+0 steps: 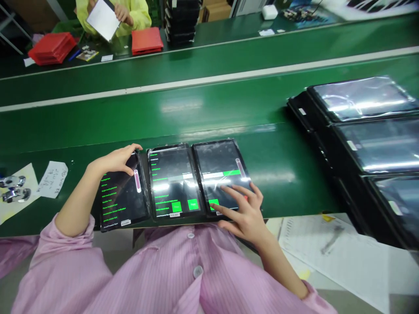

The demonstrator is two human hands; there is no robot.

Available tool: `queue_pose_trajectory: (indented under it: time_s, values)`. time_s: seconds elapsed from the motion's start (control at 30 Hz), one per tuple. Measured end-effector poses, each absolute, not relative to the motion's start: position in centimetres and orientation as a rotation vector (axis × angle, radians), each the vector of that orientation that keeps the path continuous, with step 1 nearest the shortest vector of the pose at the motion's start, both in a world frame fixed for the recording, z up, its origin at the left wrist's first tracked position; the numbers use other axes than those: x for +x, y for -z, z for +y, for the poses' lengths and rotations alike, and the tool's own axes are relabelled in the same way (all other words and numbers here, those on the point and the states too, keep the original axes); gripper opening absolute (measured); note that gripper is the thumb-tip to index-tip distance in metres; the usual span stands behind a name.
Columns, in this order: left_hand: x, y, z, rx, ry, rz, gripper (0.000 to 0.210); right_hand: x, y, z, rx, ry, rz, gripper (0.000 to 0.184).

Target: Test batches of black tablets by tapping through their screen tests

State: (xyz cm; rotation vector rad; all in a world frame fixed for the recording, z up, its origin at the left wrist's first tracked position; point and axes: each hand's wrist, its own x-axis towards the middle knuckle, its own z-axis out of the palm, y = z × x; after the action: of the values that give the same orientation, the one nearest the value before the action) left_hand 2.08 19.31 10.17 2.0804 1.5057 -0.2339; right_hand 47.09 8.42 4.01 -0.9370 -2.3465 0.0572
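While the left tablet (121, 198) is covered at its top by the left hand (118, 159), thumb and fingers spread, the right tablet (214, 157) is overlaid at its lower part by the splayed right hand (245, 213); between both hands, a middle tablet (173, 172) is supported by the counter (281, 174).

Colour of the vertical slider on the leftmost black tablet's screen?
The vertical slider is pink, outlined in white; head view.

The green words "test" and "Calibration" were shown on the left tablet (126, 198). Green lines on the middle tablet (175, 170) were too small to be read, and writing on the white note (53, 179) was blurred.
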Motion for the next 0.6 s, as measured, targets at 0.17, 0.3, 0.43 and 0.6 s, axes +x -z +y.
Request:
queue_pose_trajectory:
  time_s: [0.17,0.3,0.43,0.6]
  values:
    - [1.9,-10.0,19.4,2.093,0.244,1.487,0.072,50.2,-3.9,9.8,-1.101,-0.090,-2.233,0.048]
    - [1.5,-9.6,19.4,2.107,0.235,1.445,0.059,52.7,-2.7,16.3,-1.388,-0.334,-1.915,0.045]
    - [1.6,-9.8,19.3,2.072,0.218,1.423,0.054,52.8,0.6,23.5,-1.409,-0.722,-1.463,0.049]
    - [2.0,-10.1,19.5,2.073,0.240,1.415,0.051,52.1,3.3,25.3,-1.329,-0.877,-1.239,0.048]
